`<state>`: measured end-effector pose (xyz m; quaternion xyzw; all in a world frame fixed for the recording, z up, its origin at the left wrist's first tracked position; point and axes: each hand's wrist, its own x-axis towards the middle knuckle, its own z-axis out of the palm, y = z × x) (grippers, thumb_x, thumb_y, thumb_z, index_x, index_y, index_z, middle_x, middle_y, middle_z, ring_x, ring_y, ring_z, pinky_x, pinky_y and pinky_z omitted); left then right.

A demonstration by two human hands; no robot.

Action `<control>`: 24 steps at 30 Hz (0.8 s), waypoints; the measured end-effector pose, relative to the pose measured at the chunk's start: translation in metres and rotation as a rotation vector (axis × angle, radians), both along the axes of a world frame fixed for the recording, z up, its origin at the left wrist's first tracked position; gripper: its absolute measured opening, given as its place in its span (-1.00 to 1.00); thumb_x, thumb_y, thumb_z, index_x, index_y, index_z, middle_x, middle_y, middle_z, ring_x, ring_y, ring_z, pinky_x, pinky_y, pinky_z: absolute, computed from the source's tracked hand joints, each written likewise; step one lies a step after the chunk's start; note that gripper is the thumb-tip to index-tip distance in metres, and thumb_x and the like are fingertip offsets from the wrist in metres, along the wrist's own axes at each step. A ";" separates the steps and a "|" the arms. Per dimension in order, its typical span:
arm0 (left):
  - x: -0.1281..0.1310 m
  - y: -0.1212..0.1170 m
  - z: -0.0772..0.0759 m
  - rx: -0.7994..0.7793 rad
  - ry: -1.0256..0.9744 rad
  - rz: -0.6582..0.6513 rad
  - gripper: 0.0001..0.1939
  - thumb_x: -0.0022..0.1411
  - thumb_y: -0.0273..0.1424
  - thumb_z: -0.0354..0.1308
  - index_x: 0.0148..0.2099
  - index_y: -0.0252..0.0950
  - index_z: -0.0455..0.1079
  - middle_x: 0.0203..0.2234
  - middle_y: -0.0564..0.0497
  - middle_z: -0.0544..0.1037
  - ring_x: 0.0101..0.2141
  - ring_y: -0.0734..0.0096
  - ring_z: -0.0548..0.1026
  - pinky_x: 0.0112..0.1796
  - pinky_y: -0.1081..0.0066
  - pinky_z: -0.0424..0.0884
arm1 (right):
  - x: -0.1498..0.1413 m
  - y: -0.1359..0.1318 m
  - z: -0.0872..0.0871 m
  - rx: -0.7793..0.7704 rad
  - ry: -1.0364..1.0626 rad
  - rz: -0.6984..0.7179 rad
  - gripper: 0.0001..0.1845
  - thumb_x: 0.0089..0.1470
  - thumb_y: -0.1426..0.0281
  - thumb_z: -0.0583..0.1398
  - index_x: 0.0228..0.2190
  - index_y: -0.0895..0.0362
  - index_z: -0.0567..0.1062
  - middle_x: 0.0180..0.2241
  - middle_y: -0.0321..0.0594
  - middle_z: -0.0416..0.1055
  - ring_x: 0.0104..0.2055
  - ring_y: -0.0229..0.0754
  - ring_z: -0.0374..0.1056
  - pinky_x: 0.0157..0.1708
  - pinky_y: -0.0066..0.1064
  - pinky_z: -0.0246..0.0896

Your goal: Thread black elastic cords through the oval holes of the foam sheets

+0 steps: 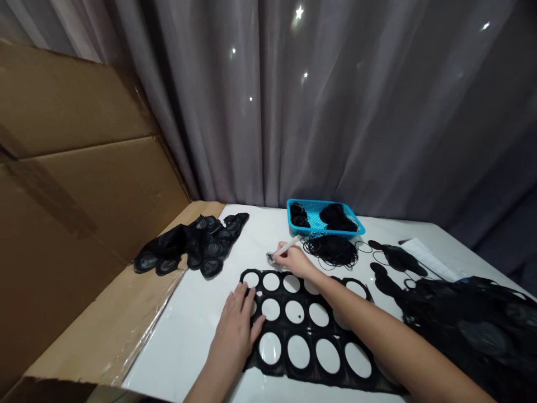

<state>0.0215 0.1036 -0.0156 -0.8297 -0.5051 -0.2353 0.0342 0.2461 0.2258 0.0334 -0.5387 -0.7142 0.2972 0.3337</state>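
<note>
A black sheet [279, 330] with rows of round white openings lies flat on the white table. My left hand [235, 319] rests on its left edge, fingers spread and pointing away from me. Above the sheet's far edge, my right hand [291, 260] grips a white pen-shaped tool [289, 244], its dark end pointing left; the exact kind of tool is unclear. A small dark speck [299, 317] shows inside one opening in the middle row. My right forearm crosses over the sheet and hides part of its right side.
A blue basket [290, 215] holding black material stands at the back. In front of it lies a tangle of thin black loops [333, 250]. Black fabric is heaped at left [188, 246] and right [470, 324]. An open cardboard box [84, 196] borders the table's left side.
</note>
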 end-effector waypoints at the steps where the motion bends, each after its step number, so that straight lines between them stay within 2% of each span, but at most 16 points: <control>1: -0.004 0.000 0.000 0.012 -0.007 0.017 -0.48 0.39 -0.22 0.04 0.31 -0.27 0.16 0.23 -0.26 0.34 0.22 -0.04 0.33 0.16 -0.06 0.29 | -0.011 -0.007 -0.002 -0.019 0.018 0.055 -0.83 0.02 0.39 0.20 -0.55 0.09 0.33 -0.56 -0.37 0.40 -0.47 -0.25 0.32 -0.48 -0.51 0.11; 6: -0.011 -0.003 -0.001 0.011 0.036 0.013 -0.51 0.40 -0.19 0.02 0.27 -0.29 0.20 0.19 -0.24 0.40 0.19 -0.04 0.37 0.14 -0.03 0.34 | -0.045 -0.034 -0.009 -0.075 0.095 0.279 -0.83 0.04 0.41 0.22 -0.53 0.09 0.34 -0.47 -0.36 0.47 -0.38 -0.24 0.37 -0.36 -0.48 0.17; 10: -0.007 -0.006 -0.001 0.031 0.061 0.038 -0.52 0.43 -0.18 -0.02 0.27 -0.31 0.22 0.20 -0.24 0.39 0.21 -0.02 0.34 0.16 -0.04 0.31 | -0.049 -0.039 -0.012 -0.091 0.126 0.310 -0.87 0.05 0.44 0.20 -0.50 0.09 0.35 -0.39 -0.33 0.51 -0.35 -0.23 0.39 -0.32 -0.46 0.20; 16: -0.007 -0.007 0.000 0.063 0.094 0.028 -0.51 0.43 -0.18 -0.02 0.26 -0.36 0.22 0.20 -0.25 0.40 0.22 -0.01 0.33 0.17 -0.02 0.31 | -0.048 -0.039 -0.012 -0.069 0.111 0.317 -0.85 0.06 0.46 0.21 -0.51 0.10 0.36 -0.38 -0.32 0.51 -0.32 -0.23 0.39 -0.30 -0.45 0.20; 20: -0.008 -0.006 -0.001 0.083 0.092 0.017 -0.51 0.42 -0.20 0.01 0.26 -0.37 0.23 0.19 -0.26 0.41 0.21 -0.02 0.34 0.16 -0.02 0.32 | -0.049 -0.039 -0.015 0.018 0.068 0.334 -0.88 0.08 0.50 0.23 -0.47 0.10 0.41 -0.35 -0.30 0.52 -0.27 -0.20 0.40 -0.24 -0.43 0.20; 24: -0.008 -0.004 -0.003 0.099 0.082 0.012 -0.51 0.42 -0.20 0.00 0.28 -0.34 0.22 0.18 -0.23 0.41 0.20 0.00 0.35 0.15 -0.01 0.33 | -0.050 -0.046 -0.023 0.211 -0.092 0.392 -0.90 0.13 0.54 0.21 -0.39 0.12 0.42 -0.33 -0.26 0.52 -0.23 -0.16 0.38 -0.13 -0.34 0.14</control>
